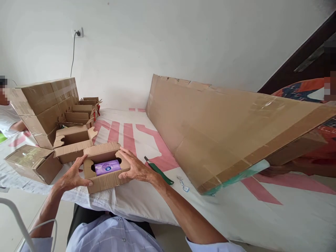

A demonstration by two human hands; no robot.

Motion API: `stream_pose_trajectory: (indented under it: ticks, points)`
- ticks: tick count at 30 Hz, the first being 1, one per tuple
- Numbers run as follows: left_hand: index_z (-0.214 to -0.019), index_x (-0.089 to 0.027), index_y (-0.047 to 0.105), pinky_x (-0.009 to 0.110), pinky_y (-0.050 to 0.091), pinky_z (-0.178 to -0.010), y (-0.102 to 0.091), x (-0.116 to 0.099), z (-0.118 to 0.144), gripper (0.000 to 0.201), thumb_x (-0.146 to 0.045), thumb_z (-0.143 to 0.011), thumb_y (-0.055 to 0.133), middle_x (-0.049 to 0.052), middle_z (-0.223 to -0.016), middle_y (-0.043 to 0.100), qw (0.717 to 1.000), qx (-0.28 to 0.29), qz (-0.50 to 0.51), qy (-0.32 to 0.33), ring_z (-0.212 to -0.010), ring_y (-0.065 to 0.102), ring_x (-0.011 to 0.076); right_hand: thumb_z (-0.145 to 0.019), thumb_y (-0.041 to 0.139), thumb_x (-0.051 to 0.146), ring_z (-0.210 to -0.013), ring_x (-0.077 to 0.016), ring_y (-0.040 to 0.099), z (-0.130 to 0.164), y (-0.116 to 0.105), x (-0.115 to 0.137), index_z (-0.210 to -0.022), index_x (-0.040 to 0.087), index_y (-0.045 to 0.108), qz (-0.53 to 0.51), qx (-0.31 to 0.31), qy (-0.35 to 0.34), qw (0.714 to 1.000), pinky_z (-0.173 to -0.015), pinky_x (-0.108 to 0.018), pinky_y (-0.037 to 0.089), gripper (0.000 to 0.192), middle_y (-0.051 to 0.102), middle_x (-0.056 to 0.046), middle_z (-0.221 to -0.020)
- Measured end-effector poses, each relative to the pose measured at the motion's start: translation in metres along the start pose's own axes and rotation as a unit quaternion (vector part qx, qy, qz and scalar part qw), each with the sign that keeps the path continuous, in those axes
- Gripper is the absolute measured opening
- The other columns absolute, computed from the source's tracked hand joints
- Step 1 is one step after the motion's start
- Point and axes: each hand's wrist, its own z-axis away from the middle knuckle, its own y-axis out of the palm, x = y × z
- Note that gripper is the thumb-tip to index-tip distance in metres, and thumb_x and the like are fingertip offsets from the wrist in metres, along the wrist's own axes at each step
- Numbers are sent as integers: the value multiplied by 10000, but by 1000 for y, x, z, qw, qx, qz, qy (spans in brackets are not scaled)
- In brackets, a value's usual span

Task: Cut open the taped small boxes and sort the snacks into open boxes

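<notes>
A small open cardboard box (102, 184) sits at the near edge of the cloth-covered table. Inside it lies a purple packet (109, 167) that looks like a pack of tissues. My left hand (75, 175) grips the box's left end, thumb on the near side and fingers at the far corner. At the right end, my right hand (135, 166) clasps it the same way, fingers over the far rim and thumb by the near wall. Right of the box lie a green-handled knife (160, 171) and a small clear plastic piece with a blue-edged label (183, 184).
Several open cardboard boxes (75, 134) line the left side, before a stack of taped cartons (43, 98). A closed carton (34, 162) stands at the near left. One large cardboard carton (210, 129) fills the right. Another person (10, 120) sits at the far left.
</notes>
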Motion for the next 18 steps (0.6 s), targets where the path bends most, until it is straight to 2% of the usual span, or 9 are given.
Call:
stream_pose_trajectory:
  ticks: [5,7,9,13,15,18]
  points:
    - [-1674,-338,351,571,549,-1133,0,3,-2,1159,-598,-688,904,110,-1522,492,998,16,-63,1,-1396,549,388,-771,919,523,-1621,-374,311,-1,-6,11,-1685,243,376,62,-16,-11,998,-1319,-545,308,1098,331,-176,-1739]
    - [-1669,-339,362,566,550,-1133,-1,5,-2,1153,-609,-687,905,116,-1524,475,996,14,-83,10,-1393,547,387,-744,940,498,-1612,-372,325,-3,-7,13,-1675,238,393,80,-12,-10,997,-1315,-531,319,1110,363,-173,-1715]
    - [-1658,-333,387,581,524,-1158,-2,6,-2,1144,-619,-682,912,134,-1562,436,994,10,-106,19,-1430,517,405,-713,955,502,-1619,-380,305,-8,-10,15,-1683,234,374,89,8,-9,996,-1316,-532,311,1162,348,-179,-1719]
    - [-1640,-307,409,617,396,-1256,-7,0,-2,1124,-597,-684,925,167,-1704,285,990,7,-136,37,-1574,344,451,-677,969,520,-1632,-386,268,-21,-19,21,-1705,257,324,94,66,-9,993,-1319,-540,286,1242,300,-175,-1748]
    - [-1631,-292,408,612,369,-1275,-8,-4,-3,1113,-555,-684,930,166,-1697,326,990,21,-136,33,-1566,366,440,-667,978,488,-1604,-377,324,-25,-23,26,-1690,245,358,98,79,-3,992,-1307,-521,312,1221,356,-172,-1714]
    - [-1594,-271,435,597,420,-1244,-6,-10,-5,1065,-487,-674,926,143,-1562,499,991,34,-128,21,-1457,505,414,-662,982,435,-1555,-371,390,-26,-25,32,-1653,206,427,107,78,12,991,-1284,-496,353,1159,421,-179,-1657]
